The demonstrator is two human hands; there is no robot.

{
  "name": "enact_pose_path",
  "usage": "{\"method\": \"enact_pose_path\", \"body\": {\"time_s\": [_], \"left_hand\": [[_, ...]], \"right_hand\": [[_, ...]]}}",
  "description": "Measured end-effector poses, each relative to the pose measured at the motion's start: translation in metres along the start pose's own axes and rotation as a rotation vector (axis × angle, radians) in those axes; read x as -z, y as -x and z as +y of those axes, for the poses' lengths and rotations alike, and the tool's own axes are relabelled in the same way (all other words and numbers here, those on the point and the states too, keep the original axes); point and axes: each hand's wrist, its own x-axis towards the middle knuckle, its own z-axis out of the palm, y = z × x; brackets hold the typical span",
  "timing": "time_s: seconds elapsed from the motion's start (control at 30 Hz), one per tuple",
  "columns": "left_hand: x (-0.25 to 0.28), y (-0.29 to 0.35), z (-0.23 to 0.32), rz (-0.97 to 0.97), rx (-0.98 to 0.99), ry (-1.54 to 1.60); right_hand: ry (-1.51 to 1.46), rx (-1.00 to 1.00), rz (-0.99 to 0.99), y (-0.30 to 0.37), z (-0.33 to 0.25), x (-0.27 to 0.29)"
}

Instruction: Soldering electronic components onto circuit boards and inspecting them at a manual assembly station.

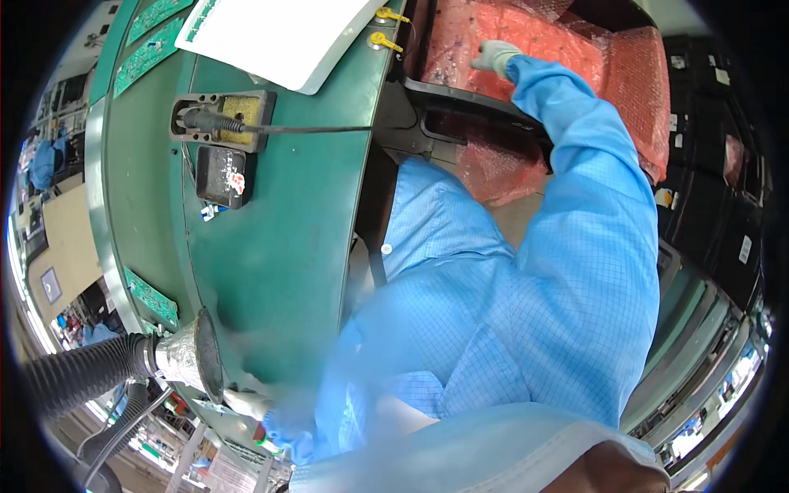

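Blue gown (444, 304), fine grid pattern, fills most of the near view; pale mask (493, 460) at the bottom edge. Next to it, L side: green bench (279, 279), surface curving w/ the lens. Fume nozzle (187, 357), silvery, on black ribbed hose (86, 370), sits over the bench's near L end; green PCB (150, 297) just past it. Mid-bench: small black tray (215, 171), then grey iron stand (261, 135) w/ yellow sponge (241, 107) & dark-handled iron (205, 121) lying in it, cord running R past the bench edge. Farther: big white tray (279, 37), 2 yellow clips (384, 41) by its R side, more PCBs (148, 64) to its L. Far R, dark stacked containers (713, 193) w/ labels; far L, beige tabletop (66, 238), room beyond too small to make out.

Hands, both in pale gloves. L hand (246, 403): low L, beside the nozzle, blurred & partly hidden; can't tell how far open or if it's holding anything. R hand (496, 57): arm stretched out, over pink bubble wrap (567, 62) lining a black bin (468, 97) R of the bench; fingers look partly curled, but can't tell if it's gripping or touching the wrap.
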Motion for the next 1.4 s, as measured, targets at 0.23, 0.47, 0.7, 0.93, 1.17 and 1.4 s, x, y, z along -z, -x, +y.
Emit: {"method": "enact_pose_path", "body": {"time_s": [0.23, 0.47, 0.7, 0.93, 1.17, 1.4], "left_hand": [[-0.020, 0.078, 0.032, 0.126, -0.048, -0.128], [-0.017, 0.066, 0.052, 0.331, 0.157, 0.121], [-0.020, 0.060, 0.052, 0.337, 0.151, 0.092], [0.000, 0.065, 0.063, 0.189, 0.286, 0.398], [0.014, 0.062, 0.073, 0.071, 0.319, 0.476], [0.029, 0.062, 0.090, 0.085, 0.372, 0.497]], "right_hand": [[-0.280, -0.234, 0.217, -0.028, -0.065, -0.044], [-0.222, -0.195, 0.191, -0.065, -0.049, -0.076], [-0.006, -0.083, 0.098, -0.070, -0.019, -0.036], [0.049, -0.048, 0.171, -0.036, 0.091, 0.047], [-0.391, -0.227, 0.617, 0.062, 0.188, 0.178], [-0.286, -0.556, 0.882, 0.191, 0.335, 0.216]]}}
